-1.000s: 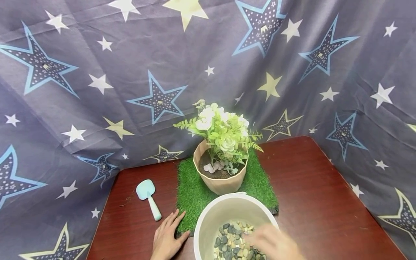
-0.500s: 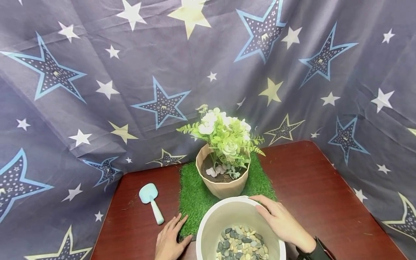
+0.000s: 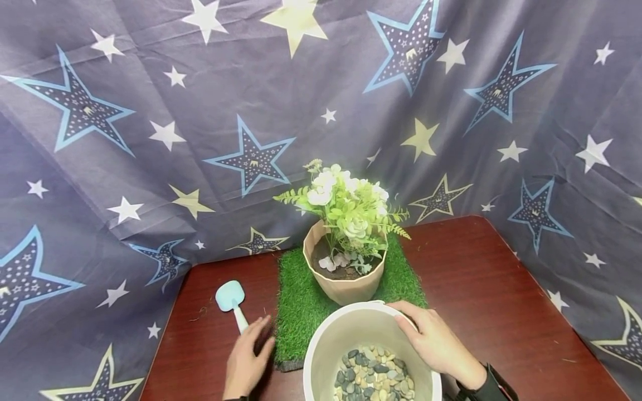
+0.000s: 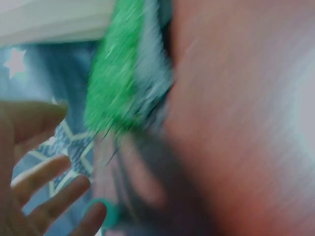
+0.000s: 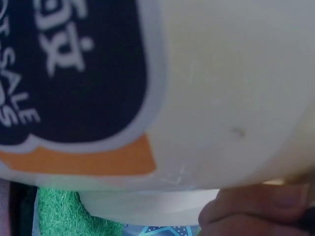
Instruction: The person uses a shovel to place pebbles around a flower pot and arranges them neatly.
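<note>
Our left hand [image 3: 244,365] has slid off the grass mat [image 3: 301,306] toward the blue scoop [image 3: 232,303], fingers loose and holding nothing. Our right hand [image 3: 436,345] stays curled on the rim of the pebble bucket [image 3: 326,340], just in front of the mat.

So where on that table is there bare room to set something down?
The widest bare stretch of table lies right of the grass mat and bucket. A smaller patch sits behind the trowel. The front middle is crowded by both hands and the bucket.
</note>
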`<state>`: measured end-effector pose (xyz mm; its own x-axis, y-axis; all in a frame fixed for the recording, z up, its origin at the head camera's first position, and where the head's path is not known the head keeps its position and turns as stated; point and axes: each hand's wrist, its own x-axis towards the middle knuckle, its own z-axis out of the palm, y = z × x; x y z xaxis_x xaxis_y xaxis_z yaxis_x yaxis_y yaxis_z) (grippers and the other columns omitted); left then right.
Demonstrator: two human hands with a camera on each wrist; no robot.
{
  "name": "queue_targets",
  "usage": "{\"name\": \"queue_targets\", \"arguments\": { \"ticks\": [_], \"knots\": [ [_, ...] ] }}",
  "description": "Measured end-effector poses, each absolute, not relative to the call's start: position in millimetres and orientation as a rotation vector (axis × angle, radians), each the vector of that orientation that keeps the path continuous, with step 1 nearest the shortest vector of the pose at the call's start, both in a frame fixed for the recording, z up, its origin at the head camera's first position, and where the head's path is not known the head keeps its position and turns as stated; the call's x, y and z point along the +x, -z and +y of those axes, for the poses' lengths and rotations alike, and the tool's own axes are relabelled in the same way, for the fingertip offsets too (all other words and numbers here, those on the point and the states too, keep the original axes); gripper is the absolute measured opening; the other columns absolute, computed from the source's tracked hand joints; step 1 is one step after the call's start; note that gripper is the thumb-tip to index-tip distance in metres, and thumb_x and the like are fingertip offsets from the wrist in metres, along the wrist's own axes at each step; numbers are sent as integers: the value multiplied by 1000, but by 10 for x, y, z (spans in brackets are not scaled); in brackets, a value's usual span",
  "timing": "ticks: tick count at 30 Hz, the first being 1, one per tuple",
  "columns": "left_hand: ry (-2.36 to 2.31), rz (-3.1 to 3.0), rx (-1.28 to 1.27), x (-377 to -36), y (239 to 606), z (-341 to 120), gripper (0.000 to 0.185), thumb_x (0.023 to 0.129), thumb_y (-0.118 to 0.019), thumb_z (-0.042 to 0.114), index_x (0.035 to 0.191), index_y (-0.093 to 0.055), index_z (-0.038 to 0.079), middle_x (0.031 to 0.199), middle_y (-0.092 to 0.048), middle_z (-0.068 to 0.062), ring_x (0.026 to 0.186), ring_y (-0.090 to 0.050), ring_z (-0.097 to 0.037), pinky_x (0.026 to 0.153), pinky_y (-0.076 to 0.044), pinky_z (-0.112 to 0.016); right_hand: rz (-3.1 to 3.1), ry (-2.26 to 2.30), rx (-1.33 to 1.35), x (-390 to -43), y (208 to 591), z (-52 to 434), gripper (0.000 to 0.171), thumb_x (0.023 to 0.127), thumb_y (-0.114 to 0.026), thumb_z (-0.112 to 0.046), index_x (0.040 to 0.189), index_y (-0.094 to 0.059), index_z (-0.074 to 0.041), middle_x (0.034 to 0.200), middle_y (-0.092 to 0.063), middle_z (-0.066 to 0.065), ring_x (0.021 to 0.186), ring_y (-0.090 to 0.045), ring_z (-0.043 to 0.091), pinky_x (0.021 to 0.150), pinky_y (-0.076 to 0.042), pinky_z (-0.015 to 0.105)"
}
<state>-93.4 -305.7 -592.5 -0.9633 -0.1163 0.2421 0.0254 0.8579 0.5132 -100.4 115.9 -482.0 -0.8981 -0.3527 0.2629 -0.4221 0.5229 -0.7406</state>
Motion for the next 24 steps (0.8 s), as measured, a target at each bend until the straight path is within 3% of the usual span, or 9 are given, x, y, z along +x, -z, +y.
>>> {"name": "queue_targets", "arguments": {
  "ticks": [7,11,15,19,24],
  "knots": [
    [680,-2723,482,-1158,5788,-3439,44,94,-71,24,136,-64,12,123,-64,-20,114,-60,-43,88,-48,-64,-2711,-1318,679,-982,4814,1173,28,110,-51,-24,131,-68,-26,118,-76,-7,101,-74,12,83,-59,29],
    [709,-2798,628,-1247,5814,-3562,60,95,-70,39,138,-51,1,105,-65,-19,93,-65,-39,78,-50,-59,-2704,-1320,686,-984,4820,1185,28,110,-51,-23,131,-68,-26,116,-76,-7,100,-74,12,82,-59,28],
    [753,-2926,716,-1362,5904,-3623,73,93,-67,56,124,-42,-5,81,-62,-17,69,-61,-33,62,-47,-48,-2693,-1320,688,-996,4817,1182,27,110,-51,-22,129,-69,-27,114,-77,-8,98,-73,10,81,-58,28],
    [713,-3077,671,-1434,5935,-3633,57,95,-65,46,107,-44,-5,75,-58,-18,67,-60,-33,59,-46,-46,-2692,-1298,689,-1001,4807,1171,27,109,-51,-21,128,-69,-27,113,-76,-9,98,-72,8,81,-58,28],
    [689,-3154,633,-1477,5944,-3645,46,96,-60,35,102,-50,-9,76,-58,-18,70,-60,-33,63,-48,-48,-2701,-1291,680,-998,4800,1162,25,109,-52,-21,127,-69,-28,112,-76,-10,97,-72,8,80,-57,28]
  ]
}}
